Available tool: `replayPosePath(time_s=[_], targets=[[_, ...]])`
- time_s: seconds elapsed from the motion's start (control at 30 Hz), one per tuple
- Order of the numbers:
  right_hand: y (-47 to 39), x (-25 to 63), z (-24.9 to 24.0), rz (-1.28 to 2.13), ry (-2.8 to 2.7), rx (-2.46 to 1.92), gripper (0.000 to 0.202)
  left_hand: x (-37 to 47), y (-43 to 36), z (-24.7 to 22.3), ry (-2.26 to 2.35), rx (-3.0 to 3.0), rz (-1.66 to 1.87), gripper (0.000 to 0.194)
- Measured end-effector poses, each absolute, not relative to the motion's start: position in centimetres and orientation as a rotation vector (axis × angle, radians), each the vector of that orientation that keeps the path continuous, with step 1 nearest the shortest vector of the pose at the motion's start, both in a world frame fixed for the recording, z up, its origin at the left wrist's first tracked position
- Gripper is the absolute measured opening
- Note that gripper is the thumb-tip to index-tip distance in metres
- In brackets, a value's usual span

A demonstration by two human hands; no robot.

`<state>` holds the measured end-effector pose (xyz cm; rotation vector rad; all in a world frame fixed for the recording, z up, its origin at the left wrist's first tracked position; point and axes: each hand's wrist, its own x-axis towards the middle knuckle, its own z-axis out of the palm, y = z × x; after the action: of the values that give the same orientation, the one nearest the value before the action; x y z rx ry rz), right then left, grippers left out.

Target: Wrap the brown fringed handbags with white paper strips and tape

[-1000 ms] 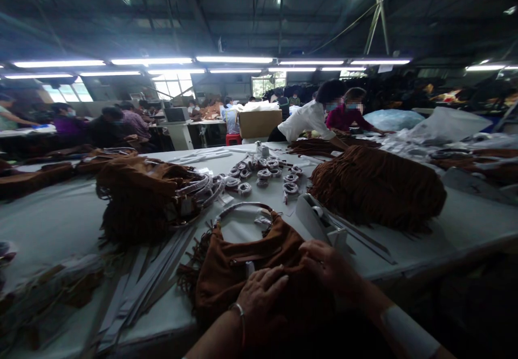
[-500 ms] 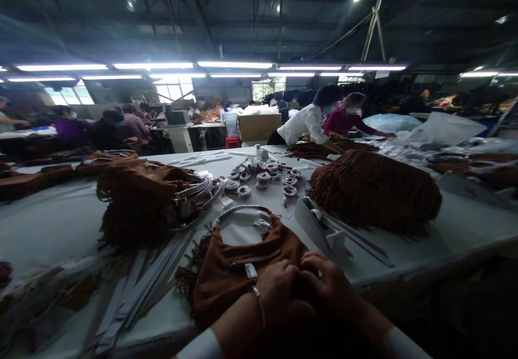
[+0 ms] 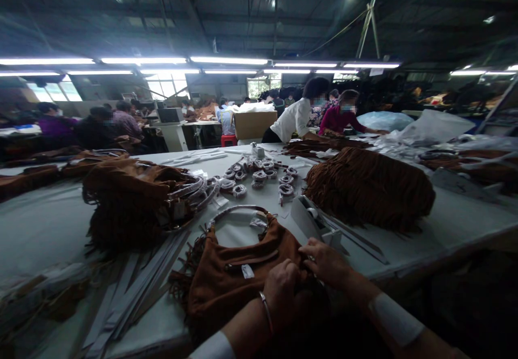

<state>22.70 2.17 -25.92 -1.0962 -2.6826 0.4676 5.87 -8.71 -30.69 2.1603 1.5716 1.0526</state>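
Note:
A brown fringed handbag (image 3: 238, 272) lies at the front of the table, its wrapped handle arched away from me and a small white tag on its front. My left hand (image 3: 283, 291), with a bracelet at the wrist, is closed on the bag's right part. Just right of it, my right hand (image 3: 326, 262) pinches the bag's right edge, a ring on one finger. The bag's lower right side is dark and partly hidden by my hands. A tape dispenser (image 3: 311, 221) stands beyond my right hand.
Brown fringed bags (image 3: 129, 197) are heaped at the left, and a fringed pile (image 3: 370, 186) sits at the right. Grey strips (image 3: 133, 289) lie at the front left. Wrapped coils (image 3: 285, 189) lie mid-table. A person in white (image 3: 293, 121) leans over the far side.
My right hand has shifted slightly up along the bag's edge and its forearm has swung outward. My left hand stays on the bag. The whole view has shifted a little.

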Motion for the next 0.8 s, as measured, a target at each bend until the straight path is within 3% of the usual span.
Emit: replayPosePath(time_s=[0.37, 0.63, 0.8], targets=[[2.9, 22.1, -24.7, 0.258, -2.965, -0.341, 0.015, 6.0, -9.3, -30.4, 1.461, 2.164, 1.298, 0.013], [3.9, 22.4, -22.9, -0.002, -3.005, -0.311, 0.012, 5.7, -9.3, -30.3, 1.417, 2.067, 1.281, 0.024], [3.8, 22.9, -22.6, -0.006, -3.014, -0.341, 0.014, 6.2, -9.3, -30.1, 1.553, 2.031, 1.228, 0.016]])
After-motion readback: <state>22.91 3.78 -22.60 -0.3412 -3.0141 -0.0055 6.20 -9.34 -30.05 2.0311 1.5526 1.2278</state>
